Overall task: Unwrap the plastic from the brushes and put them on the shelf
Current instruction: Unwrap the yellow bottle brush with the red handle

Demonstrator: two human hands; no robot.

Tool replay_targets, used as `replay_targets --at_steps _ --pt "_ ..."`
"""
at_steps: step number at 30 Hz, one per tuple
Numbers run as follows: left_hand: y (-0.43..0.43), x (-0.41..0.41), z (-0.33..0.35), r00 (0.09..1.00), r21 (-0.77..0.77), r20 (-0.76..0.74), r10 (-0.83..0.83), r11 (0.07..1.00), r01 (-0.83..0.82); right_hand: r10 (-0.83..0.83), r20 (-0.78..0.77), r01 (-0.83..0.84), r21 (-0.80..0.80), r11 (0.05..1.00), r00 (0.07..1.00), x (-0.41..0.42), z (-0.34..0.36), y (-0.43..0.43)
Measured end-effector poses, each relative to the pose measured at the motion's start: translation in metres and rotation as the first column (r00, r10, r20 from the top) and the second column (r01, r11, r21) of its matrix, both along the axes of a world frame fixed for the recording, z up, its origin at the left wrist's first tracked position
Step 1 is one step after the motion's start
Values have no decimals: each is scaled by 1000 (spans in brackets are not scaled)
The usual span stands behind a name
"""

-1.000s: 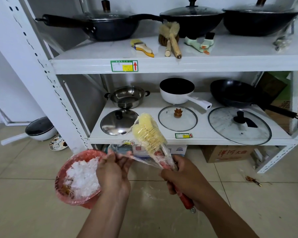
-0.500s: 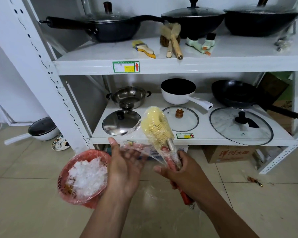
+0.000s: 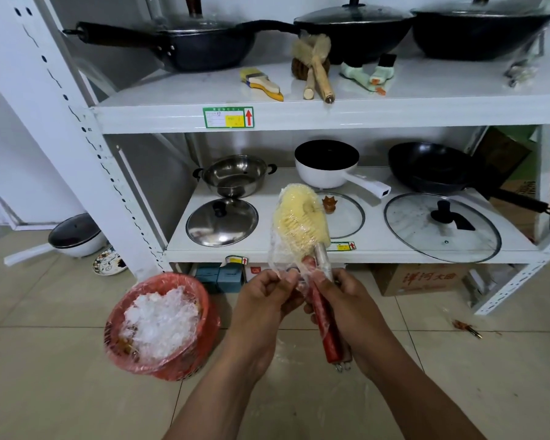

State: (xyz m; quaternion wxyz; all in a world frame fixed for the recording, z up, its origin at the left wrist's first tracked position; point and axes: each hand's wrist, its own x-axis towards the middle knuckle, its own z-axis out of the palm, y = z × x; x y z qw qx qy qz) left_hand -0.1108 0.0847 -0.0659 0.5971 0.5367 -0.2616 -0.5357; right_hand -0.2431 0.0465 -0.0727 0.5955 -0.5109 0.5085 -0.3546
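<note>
I hold a brush point(image 3: 300, 220) with a yellow bristle head and a red handle upright in front of the white shelf point(image 3: 299, 117). Clear plastic wrap point(image 3: 278, 258) still clings round its head and neck. My right hand point(image 3: 343, 303) grips the red handle. My left hand point(image 3: 267, 290) pinches the loose plastic just below the head, close against the right hand. Several unwrapped brushes point(image 3: 315, 68) lie on the upper shelf board in front of the black woks.
A red basket point(image 3: 159, 325) full of crumpled plastic stands on the tiled floor at my left. The lower shelf board point(image 3: 375, 249) carries pots, a white saucepan, a black wok and glass lids. Cardboard boxes sit under the shelf. A white pan point(image 3: 73, 236) lies on the floor at left.
My left hand went from an open palm under the plastic to pinching it beside the right hand. The brush has tipped more upright and the plastic hangs closer to the head.
</note>
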Motion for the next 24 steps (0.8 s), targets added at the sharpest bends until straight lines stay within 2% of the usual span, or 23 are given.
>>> replay_targets --at_steps 3,8,15,19,24 --pt "0 -2 2 997 -51 -69 14 999 -18 -22 63 19 46 999 998 3 -3 0" --pt "-1 2 3 994 -51 -109 14 999 -20 -23 236 -23 189 982 972 3 -3 -1" --pt "-2 9 4 993 -39 -112 -30 999 26 -43 503 -126 297 947 863 -1 1 -6" --pt "-1 11 6 1000 -32 -21 -1 999 0 -34 497 -109 256 960 867 -1 0 -6" --pt "-1 15 7 996 -20 84 41 999 -39 -120 370 33 234 972 921 0 -1 -6"
